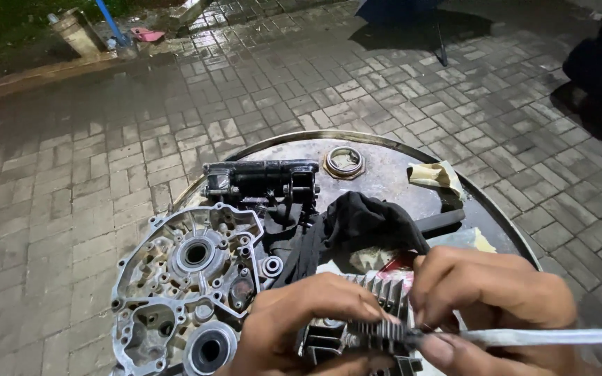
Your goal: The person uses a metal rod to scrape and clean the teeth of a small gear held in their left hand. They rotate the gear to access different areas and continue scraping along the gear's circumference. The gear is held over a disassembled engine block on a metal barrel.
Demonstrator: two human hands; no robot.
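Fingers of the right hand pinch closed around the dark end of a pale, flat-handled tool that runs off toward the right edge of the frame, its tip pressed against a finned metal cylinder part. The left hand curls its fingers around that same finned part, gripping it from the left side. Just left of the left hand's fingers lies a silver engine crankcase half, open face up with its bearing bores showing. Just beyond both hands' fingers sits a crumpled black cloth, and farther out a black metal bracket assembly. All rest on a round steel drum top serving as the desk, with a ringed bung cap and folded yellowish paper near its far rim. Wet paving bricks surround it.
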